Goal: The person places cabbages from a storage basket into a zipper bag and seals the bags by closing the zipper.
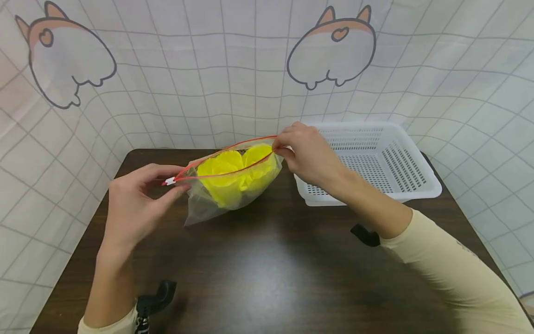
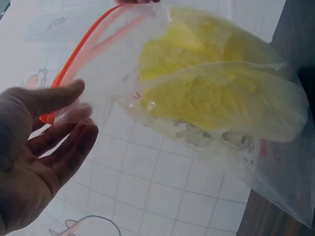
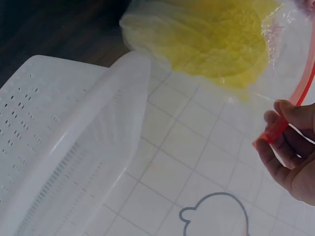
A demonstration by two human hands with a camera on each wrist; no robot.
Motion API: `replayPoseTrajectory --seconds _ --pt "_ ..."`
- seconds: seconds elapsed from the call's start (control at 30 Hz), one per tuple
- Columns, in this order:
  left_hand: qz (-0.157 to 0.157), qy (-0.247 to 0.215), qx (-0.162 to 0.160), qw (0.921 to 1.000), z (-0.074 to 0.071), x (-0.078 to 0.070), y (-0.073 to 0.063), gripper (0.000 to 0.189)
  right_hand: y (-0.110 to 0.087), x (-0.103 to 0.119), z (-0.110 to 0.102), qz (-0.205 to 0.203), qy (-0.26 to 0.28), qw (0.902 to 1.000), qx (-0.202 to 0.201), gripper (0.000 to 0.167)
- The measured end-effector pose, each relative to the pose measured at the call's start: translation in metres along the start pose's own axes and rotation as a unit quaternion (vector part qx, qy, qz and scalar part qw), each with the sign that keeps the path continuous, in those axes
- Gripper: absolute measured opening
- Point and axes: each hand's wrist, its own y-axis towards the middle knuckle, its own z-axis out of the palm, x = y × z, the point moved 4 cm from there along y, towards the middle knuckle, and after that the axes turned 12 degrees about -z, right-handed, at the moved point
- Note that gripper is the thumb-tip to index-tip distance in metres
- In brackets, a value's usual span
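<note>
Left hand [image 1: 135,202] pinching the slider end of the bag [image 1: 227,185]; right hand [image 1: 306,153] pinching the other end. Yellow pieces [image 1: 235,176] inside; basket [image 1: 417,185] just beside.

Dark brown wooden table [image 1: 267,273], grain running lengthwise, glossy sheen near the front middle. At the back right, resting directly on top, a white perforated plastic basket [image 1: 410,183], rectangular, slotted walls and floor, one corner reaching close to the right edge. Near the middle back, lower end of a clear zip bag [image 1: 208,211] of yellow pieces seeming to meet the surface, just left of the basket; contact not certain.
</note>
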Motion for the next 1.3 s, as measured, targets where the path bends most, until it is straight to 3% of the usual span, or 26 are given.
replayPoseTrajectory --seconds 0.17,0.33,0.5,0.67,0.77,0.97,1.17,1.3 --pt "-0.052 -0.005 -0.046 0.9976 -0.003 0.009 0.003 0.019 0.001 -0.003 -0.005 0.01 -0.009 0.9999 0.003 0.011" --pt "-0.099 -0.077 -0.075 0.9892 -0.003 0.018 0.007 0.006 0.003 -0.007 -0.012 0.014 -0.022 0.9997 0.003 0.01" --pt "-0.067 -0.182 -0.081 0.9777 0.002 0.024 0.012 0.009 0.004 -0.008 -0.02 0.012 -0.019 0.9997 0.0 0.01" --pt "-0.045 -0.255 -0.053 0.9645 0.011 0.024 0.014 0.009 0.004 -0.012 -0.024 0.023 -0.019 0.9995 0.005 0.013" --pt "-0.041 -0.26 -0.053 0.9633 0.015 0.02 0.014 0.01 0.003 -0.016 -0.023 0.035 -0.019 0.9991 0.012 0.014" --pt "-0.026 -0.263 -0.087 0.9606 0.017 0.004 0.015 0.009 0.004 -0.014 -0.019 0.041 -0.009 0.9989 0.019 0.02" --pt "-0.028 -0.246 -0.115 0.962 0.02 -0.018 0.013 0.006 0.016 0.011 -0.022 -0.001 0.031 0.9995 -0.006 0.024" --pt "-0.004 -0.212 -0.127 0.9689 0.024 -0.02 0.016 0.006 0.031 0.033 -0.021 -0.05 0.065 0.9966 -0.012 0.02"
